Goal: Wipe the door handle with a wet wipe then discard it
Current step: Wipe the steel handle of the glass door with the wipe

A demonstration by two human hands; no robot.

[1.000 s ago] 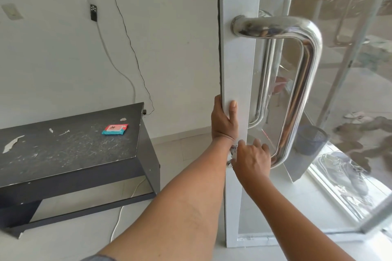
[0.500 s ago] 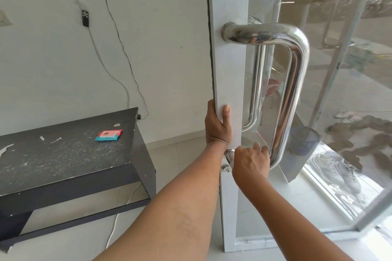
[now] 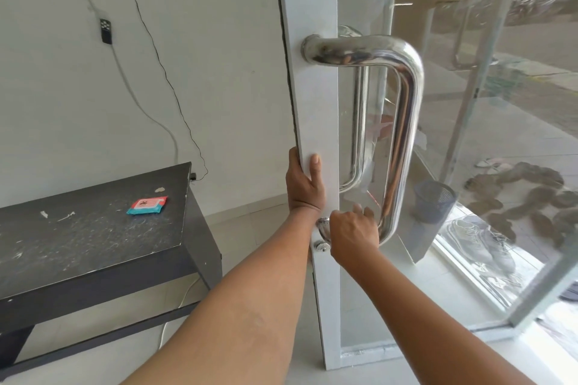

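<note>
- Polished steel D-shaped door handle [image 3: 403, 122]: mounted on the white-framed glass door [image 3: 316, 97]; its lower end is covered by the right hand.
- Right hand [image 3: 353, 233]: curled around the handle's bottom bend, judged to be wiping; no wet wipe is visible, presumably hidden in the palm.
- Left hand [image 3: 305, 183]: clasped on the door's edge, probably to steady it.
- Red-and-teal wipes packet [image 3: 147, 205]: laid on the scuffed black bench [image 3: 78, 244], well apart.
- Dark mesh bin [image 3: 434, 200]: seen through the glass, near the handle.

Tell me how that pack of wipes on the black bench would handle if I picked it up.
The pack of wipes looks like a soft, flat plastic pouch, so it would probably flex rather than stay stiff. It seems small and thin, likely light. Lying flat on the bench, it shouldn't roll or tip, though the glossy wrapper may feel slippery.
</note>
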